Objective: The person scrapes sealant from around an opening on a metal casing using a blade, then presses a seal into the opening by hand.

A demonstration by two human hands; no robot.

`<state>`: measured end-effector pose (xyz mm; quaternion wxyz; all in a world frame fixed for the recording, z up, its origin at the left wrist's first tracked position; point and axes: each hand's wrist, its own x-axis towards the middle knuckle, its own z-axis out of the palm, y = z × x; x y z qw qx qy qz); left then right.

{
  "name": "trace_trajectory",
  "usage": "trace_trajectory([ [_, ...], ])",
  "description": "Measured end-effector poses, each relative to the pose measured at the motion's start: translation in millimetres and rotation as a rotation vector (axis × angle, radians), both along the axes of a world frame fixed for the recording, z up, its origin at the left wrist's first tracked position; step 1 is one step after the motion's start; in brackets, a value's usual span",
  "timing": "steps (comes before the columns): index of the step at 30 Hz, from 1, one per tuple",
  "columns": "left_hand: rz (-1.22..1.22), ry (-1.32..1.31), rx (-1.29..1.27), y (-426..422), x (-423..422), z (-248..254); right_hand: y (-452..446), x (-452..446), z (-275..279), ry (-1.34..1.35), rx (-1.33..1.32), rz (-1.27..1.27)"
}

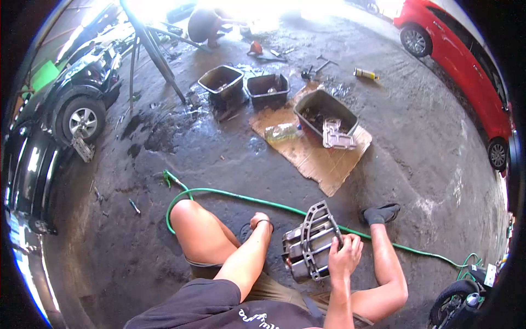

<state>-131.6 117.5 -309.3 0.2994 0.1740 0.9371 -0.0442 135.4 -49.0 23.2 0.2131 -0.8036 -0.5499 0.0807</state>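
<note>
The work is judged to be partway through: a ribbed metal part (308,249), apparently separated from any larger assembly, is held above the floor (422,159) between the legs (384,257), gripped by the right hand (345,256) with its fingers closed on the edge. The fingers of the left hand (259,220) appear curled in near the left knee (186,211); whether anything is held in them cannot be told. A pale metal piece (338,138) is rested over the rim of a tub (329,101) on cardboard (323,170), perhaps set aside. The green hose (246,193) is held by neither hand. How much is left for either piece cannot be settled.
</note>
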Motion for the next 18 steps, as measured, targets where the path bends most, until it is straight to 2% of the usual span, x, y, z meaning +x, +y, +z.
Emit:
trace_trajectory([
  [1,0.569,-0.043,0.110,6,-2,-9,-1,-2,3,0.007,-0.010,-0.008],
  [2,0.633,-0.344,0.455,37,-24,-12,-1,-4,4,0.004,-0.023,-0.010],
  [3,0.678,-0.648,0.801,81,-42,47,-1,-5,3,-0.007,-0.014,-0.006],
  [4,0.410,-0.395,0.866,122,-28,194,-1,-6,1,-0.004,-0.004,-0.007],
  [5,0.278,-0.311,1.073,182,-44,247,-1,-3,-1,-0.002,0.000,-0.008],
  [6,0.159,-0.522,1.259,199,-55,341,-1,-3,3,0.011,-0.017,-0.002],
  [7,0.060,-0.286,1.243,242,-69,384,-2,-3,3,0.009,-0.015,0.002],
  [8,-0.076,-0.177,1.344,255,-78,429,-3,-4,0,0.006,-0.003,0.001],
  [10,-0.438,0.037,1.284,277,-93,478,0,-6,-1,0.007,0.020,-0.011],
  [11,-0.543,0.101,1.304,272,-89,489,2,-7,0,0.010,0.031,-0.009],
  [13,-0.787,-0.036,1.434,233,-71,492,2,-5,0,0.018,0.022,-0.026],
  [15,-0.801,-0.228,1.264,192,-52,459,2,-3,0,0.026,0.031,-0.029],
  [16,-0.821,-0.364,1.264,168,-41,433,3,-1,1,0.033,0.037,-0.022],
  [17,-0.858,-0.398,1.085,145,-31,411,3,1,0,0.030,0.030,-0.020],
  [18,-0.901,-0.395,1.061,111,-16,400,4,3,-1,0.030,0.033,-0.021],
])
